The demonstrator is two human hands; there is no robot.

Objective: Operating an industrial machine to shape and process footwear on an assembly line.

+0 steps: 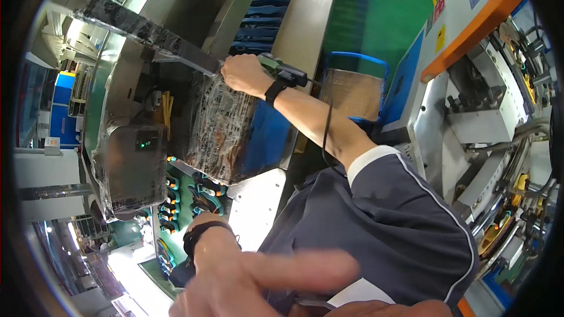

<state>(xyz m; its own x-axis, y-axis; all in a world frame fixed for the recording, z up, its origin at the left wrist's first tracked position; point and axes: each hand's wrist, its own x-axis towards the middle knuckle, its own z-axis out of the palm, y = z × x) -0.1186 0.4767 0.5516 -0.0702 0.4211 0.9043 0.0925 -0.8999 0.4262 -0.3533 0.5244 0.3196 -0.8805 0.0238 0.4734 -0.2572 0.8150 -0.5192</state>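
Note:
My right hand point(242, 74), with a black band and a small cabled device point(285, 72) on its wrist, reaches forward. Its fingers curl at the end of a metal bar point(200, 58) partly wrapped in plastic film. Below that hand stands a film-wrapped box-shaped unit point(220, 132) with a blue side. Large and blurred, my left hand point(235, 285) is raised close to the camera at the bottom, one finger stretched to the right. A black band point(202, 233) circles its wrist. Nothing shows in the left hand, and its other fingers are partly cut off.
Dark shoe parts with teal edges point(169, 208) stand in rows at lower left, beside a film-wrapped control box point(138, 164). Dark blue pieces point(267, 9) line a rack ahead. A blue-railed cart point(355, 91) stands on the green floor; a machine with an orange edge point(470, 32) is right.

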